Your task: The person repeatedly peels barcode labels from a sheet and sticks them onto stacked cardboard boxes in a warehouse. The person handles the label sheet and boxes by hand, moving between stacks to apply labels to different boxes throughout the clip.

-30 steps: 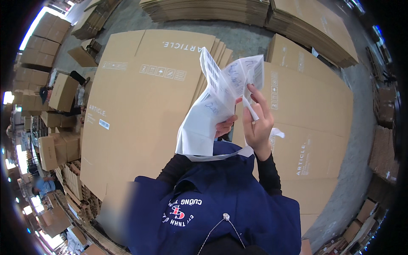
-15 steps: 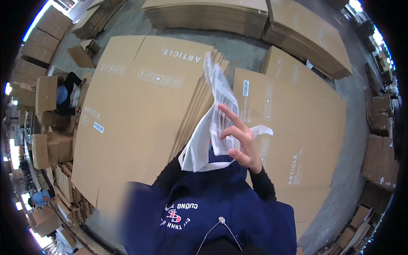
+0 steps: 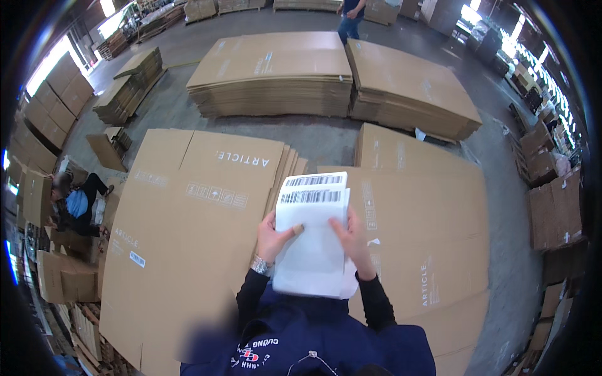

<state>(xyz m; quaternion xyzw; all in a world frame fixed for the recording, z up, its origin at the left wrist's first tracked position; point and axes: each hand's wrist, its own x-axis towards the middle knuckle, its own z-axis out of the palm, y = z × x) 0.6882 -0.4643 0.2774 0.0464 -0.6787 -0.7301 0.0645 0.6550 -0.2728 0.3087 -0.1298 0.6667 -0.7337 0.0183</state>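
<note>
A folded stack of white barcode labels point(image 3: 310, 257) is held up in front of my chest, with black barcodes along its far end. My left hand point(image 3: 272, 239) grips its left edge, thumb lying on top of the paper. At the right edge my right hand point(image 3: 355, 243) grasps the same stack; its thumb rests near the middle and is slightly blurred. Fingers under the paper are hidden. Beneath and beyond my hands lie large flat brown cardboard cartons point(image 3: 182, 232) on the left and another pile of flat cartons point(image 3: 433, 219) on the right.
Two tall stacks of flattened cardboard point(image 3: 269, 94) point(image 3: 414, 94) stand farther ahead. A person point(image 3: 353, 15) stands behind them. Another person point(image 3: 81, 199) is low down at the left among boxes. Cartons point(image 3: 557, 210) line the right side; grey concrete floor point(image 3: 511, 250) runs alongside.
The labels have gone from upright and fanned to lying flatter, barcodes facing up. My left hand has come into sight on their left edge. The view has tilted up, showing more floor ahead.
</note>
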